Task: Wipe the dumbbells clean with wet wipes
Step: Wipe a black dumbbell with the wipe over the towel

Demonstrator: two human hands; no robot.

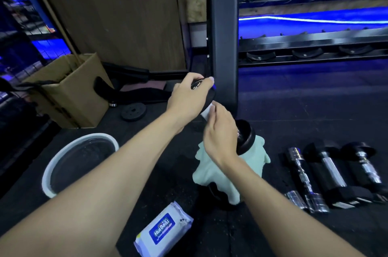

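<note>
Floor: gym mat, three dumbbells right of the cloth.
Left hand: grips the raised dumbbell's top head.
Right hand: pinches a wipe around its handle.
Progress: likely midway; the three look unwiped.

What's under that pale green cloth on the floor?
A black dumbbell head pokes out beneath the pale green cloth; another dumbbell rests on top. The rest underneath is covered.

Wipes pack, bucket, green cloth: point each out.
wipes pack [162, 231], head view, on the blue label
bucket [55, 163], head view, on the white left rim
green cloth [206, 169], head view, on its left folds
</note>
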